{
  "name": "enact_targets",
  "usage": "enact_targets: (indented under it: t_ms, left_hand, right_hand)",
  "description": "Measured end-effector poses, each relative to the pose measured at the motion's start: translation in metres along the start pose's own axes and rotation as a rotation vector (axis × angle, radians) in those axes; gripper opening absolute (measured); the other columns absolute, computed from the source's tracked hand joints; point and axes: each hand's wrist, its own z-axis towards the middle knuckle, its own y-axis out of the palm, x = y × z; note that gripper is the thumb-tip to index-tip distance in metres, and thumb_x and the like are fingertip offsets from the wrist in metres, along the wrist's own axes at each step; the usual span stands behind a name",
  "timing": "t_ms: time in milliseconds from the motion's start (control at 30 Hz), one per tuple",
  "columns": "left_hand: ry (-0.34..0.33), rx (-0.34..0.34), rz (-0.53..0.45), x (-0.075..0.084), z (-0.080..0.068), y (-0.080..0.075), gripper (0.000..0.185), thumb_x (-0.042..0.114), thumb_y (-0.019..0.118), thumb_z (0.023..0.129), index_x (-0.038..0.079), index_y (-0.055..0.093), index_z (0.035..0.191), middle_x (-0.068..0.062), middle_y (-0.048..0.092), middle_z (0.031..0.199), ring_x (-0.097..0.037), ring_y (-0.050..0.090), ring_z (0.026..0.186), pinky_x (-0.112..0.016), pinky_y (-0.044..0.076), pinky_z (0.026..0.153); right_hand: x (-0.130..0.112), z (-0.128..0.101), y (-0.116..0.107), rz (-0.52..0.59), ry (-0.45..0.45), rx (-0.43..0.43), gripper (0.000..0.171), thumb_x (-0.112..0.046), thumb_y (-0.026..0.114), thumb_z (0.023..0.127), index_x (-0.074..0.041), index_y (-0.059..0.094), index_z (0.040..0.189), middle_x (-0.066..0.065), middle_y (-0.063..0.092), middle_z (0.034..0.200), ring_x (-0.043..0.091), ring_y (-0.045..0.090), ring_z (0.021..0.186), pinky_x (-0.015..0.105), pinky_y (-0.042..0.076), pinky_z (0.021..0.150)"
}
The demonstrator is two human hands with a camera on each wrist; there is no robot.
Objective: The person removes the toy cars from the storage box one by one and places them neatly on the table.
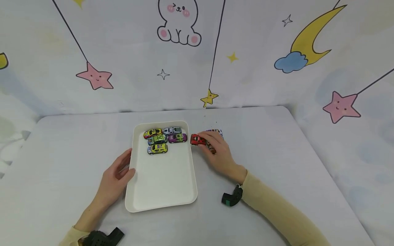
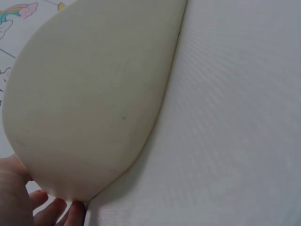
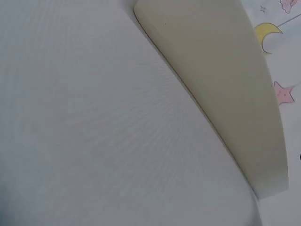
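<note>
A white tray lies mid-table with several toy cars at its far end: a yellow car, a silver car, a green car, a purple car and a yellow-green car. My left hand rests against the tray's left rim, fingers relaxed. My right hand lies just right of the tray and grips a red car. More small cars sit partly hidden behind its fingers. The right wrist view has only the tray wall and cloth.
The table is covered in pale grey cloth, with a cartoon backdrop of stars and a moon behind and to the right. Wrist-worn cameras show at both forearms.
</note>
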Motion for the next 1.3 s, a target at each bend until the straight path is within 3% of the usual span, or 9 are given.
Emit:
enact_targets:
  t_ms: [333,867,1300]
  left_hand:
    - [-0.010,-0.005,0.002,0.000,0.001,0.001,0.062,0.001,0.060,0.097,0.007,0.037,0.154,-0.022,0.044,0.152,0.012,0.045,0.127,-0.005,0.043,0.097]
    - [-0.003,-0.012,-0.012,0.000,0.002,0.001,0.062,0.001,0.060,0.097,0.005,0.037,0.154,-0.024,0.044,0.151,0.012,0.045,0.127,-0.005,0.043,0.098]
    - [-0.017,-0.013,-0.018,0.001,0.001,-0.001,0.062,0.002,0.060,0.097,0.007,0.036,0.154,-0.023,0.043,0.152,0.011,0.045,0.128,-0.004,0.042,0.098]
  right_hand:
    - [0.023,-0.008,-0.023,-0.056,0.065,0.033,0.040,0.001,0.075,0.086,0.000,0.066,0.125,0.014,0.064,0.123,0.028,0.058,0.114,0.030,0.049,0.100]
    - [0.063,-0.019,-0.058,-0.166,0.180,0.076,0.035,0.006,0.071,0.087,0.002,0.067,0.121,0.017,0.064,0.120,0.032,0.057,0.114,0.031,0.046,0.103]
    - [0.073,-0.020,-0.063,-0.153,0.268,0.036,0.037,0.010,0.068,0.087,0.003,0.066,0.123,0.019,0.065,0.121,0.035,0.057,0.116,0.046,0.046,0.102]
